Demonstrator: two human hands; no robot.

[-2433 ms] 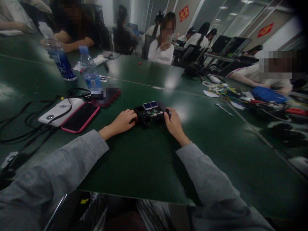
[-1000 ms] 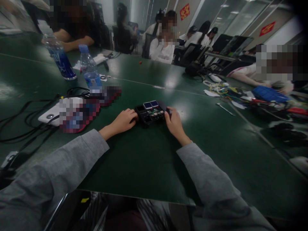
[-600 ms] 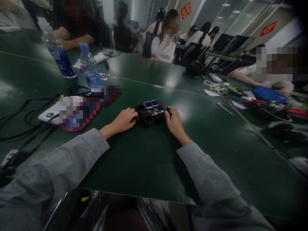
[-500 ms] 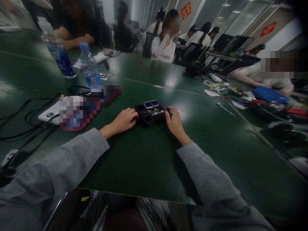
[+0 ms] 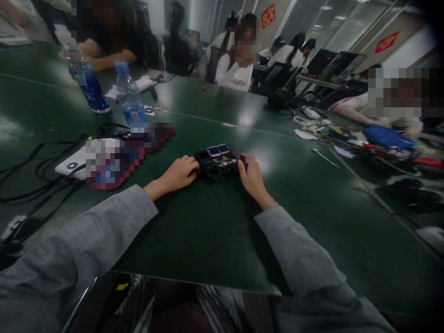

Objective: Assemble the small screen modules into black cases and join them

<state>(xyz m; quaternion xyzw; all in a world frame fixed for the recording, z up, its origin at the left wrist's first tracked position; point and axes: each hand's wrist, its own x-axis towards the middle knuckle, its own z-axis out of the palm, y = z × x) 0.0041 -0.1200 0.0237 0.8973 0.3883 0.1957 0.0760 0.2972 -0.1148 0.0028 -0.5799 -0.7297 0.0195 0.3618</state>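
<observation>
A black electronic device (image 5: 226, 162) lies on the green table in front of me, its casing holding a bare circuit board with small parts. Two small dark-blue rectangular panels (image 5: 218, 150) with pale rims sit side by side along its far edge. My left hand (image 5: 178, 173) is closed at the device's left end, fingers curled and the thumb low beside it. At the other end, my right hand (image 5: 252, 175) grips the casing with thumb toward me and fingers behind. Parts of both hands' fingertips are hidden by the casing.
To the left lie a white power bank (image 5: 71, 163), black cables (image 5: 38, 159) and a red-edged item, partly pixelated. Behind them stand two water bottles (image 5: 130, 95). On the right are tangled wires (image 5: 319, 128), a blue pouch (image 5: 390, 137) and a metal tool (image 5: 325, 157). Other people sit around.
Both my hands and the device stay in place. In the background, a person in white has shifted a little, and the power bank's small display looks different.
</observation>
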